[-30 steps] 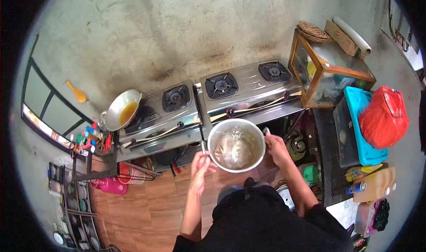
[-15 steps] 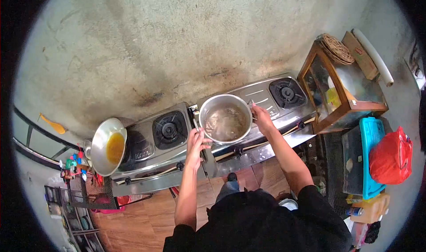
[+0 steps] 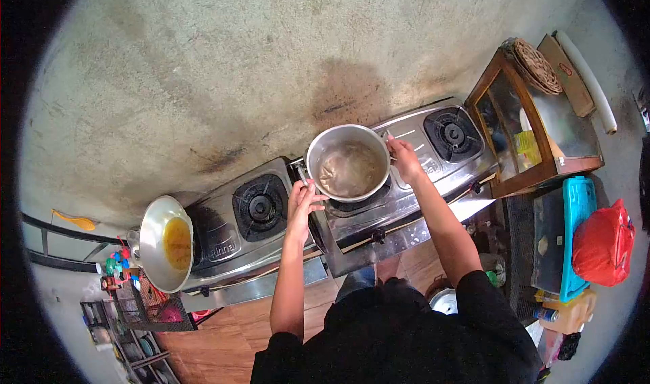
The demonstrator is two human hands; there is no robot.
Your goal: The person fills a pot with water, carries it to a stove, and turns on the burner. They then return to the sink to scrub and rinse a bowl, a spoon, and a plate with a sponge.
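A silver metal pot (image 3: 349, 193) with clear liquid and pale pieces in it is over the left burner of the right stove (image 3: 406, 211). My left hand (image 3: 302, 205) grips the pot's left handle, some of its fingers spread. On the other side my right hand (image 3: 402, 155) is closed round the right handle. The pot looks level and covers most of the burner beneath; whether it touches the burner is hard to tell.
On the left stove (image 3: 222, 251), a burner (image 3: 261, 207) shows beside a wok (image 3: 152, 249) of yellow-brown liquid. A glass-sided wooden cabinet (image 3: 535, 127) stands at the right, near a turquoise-lidded box (image 3: 575, 238) and a red bag (image 3: 604, 242). An orange ladle (image 3: 76, 220) is at far left.
Both hands and the pot have shifted slightly forward, and more of the burner shows below the pot. The camera view has also moved a little.
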